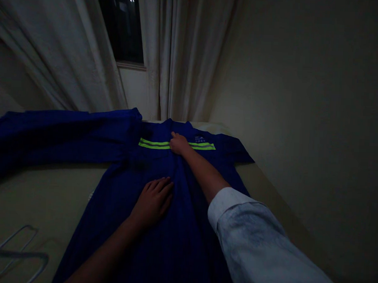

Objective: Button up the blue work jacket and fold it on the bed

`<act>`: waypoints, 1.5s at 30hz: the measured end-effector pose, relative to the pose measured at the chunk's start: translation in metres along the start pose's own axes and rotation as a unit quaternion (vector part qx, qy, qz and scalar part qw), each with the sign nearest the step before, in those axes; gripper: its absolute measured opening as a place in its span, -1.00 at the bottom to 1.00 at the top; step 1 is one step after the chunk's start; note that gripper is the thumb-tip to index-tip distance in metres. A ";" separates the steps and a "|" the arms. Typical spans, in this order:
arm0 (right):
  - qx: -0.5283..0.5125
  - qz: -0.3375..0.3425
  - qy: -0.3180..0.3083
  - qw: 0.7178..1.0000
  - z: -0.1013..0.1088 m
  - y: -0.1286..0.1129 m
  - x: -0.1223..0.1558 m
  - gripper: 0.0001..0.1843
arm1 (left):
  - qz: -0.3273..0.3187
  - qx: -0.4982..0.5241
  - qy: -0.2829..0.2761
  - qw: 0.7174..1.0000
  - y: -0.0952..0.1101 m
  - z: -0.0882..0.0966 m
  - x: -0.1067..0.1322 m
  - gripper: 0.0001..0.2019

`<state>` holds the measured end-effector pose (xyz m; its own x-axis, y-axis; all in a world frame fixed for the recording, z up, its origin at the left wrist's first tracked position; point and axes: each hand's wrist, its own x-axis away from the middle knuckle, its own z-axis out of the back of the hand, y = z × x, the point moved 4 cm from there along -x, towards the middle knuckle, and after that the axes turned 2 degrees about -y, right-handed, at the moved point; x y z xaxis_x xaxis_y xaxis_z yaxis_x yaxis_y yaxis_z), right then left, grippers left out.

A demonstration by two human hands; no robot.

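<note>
A blue work jacket (185, 224) lies spread face up, with a yellow-green reflective stripe (154, 144) across its chest and small pale lettering on one side. Its lower end runs out of view. My left hand (153, 200) rests flat on the front, fingers stretched out. Higher up, my right hand (178, 144) is closed at the front edge by the stripe, just below the collar (177, 125). Its fingers seem to pinch the cloth there, though the fingertips are partly hidden. One sleeve (67, 132) reaches far left; the other sleeve (237, 147) is short in view at the right.
The jacket lies on a bed-like pale surface (27, 193). Wire hangers (18, 253) are at the lower left. Pale curtains (180, 53) hang behind beside a dark window (122, 26). A plain wall (303, 100) borders the right side. The light is dim.
</note>
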<state>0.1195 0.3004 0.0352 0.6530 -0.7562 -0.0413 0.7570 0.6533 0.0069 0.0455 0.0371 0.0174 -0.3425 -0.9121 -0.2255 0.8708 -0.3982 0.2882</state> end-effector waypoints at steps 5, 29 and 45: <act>-0.089 -0.108 0.058 0.988 0.012 -0.007 0.065 -0.50 | -0.011 0.011 0.007 1.000 0.000 0.001 0.005 -0.56; -0.255 -0.084 0.133 0.954 0.039 -0.175 0.474 -0.65 | -0.082 0.084 -0.228 0.967 0.097 -0.015 0.066 0.34; -0.183 0.051 0.154 0.970 0.045 -0.169 0.478 -0.52 | -0.074 0.092 -0.272 0.955 0.097 -0.013 0.064 0.35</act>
<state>0.3041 -0.1729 0.0588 0.6438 -0.6778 -0.3552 0.5943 0.7352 -0.3259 0.1128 -0.0591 0.0193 -0.6339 -0.7395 0.2264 0.7384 -0.4917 0.4614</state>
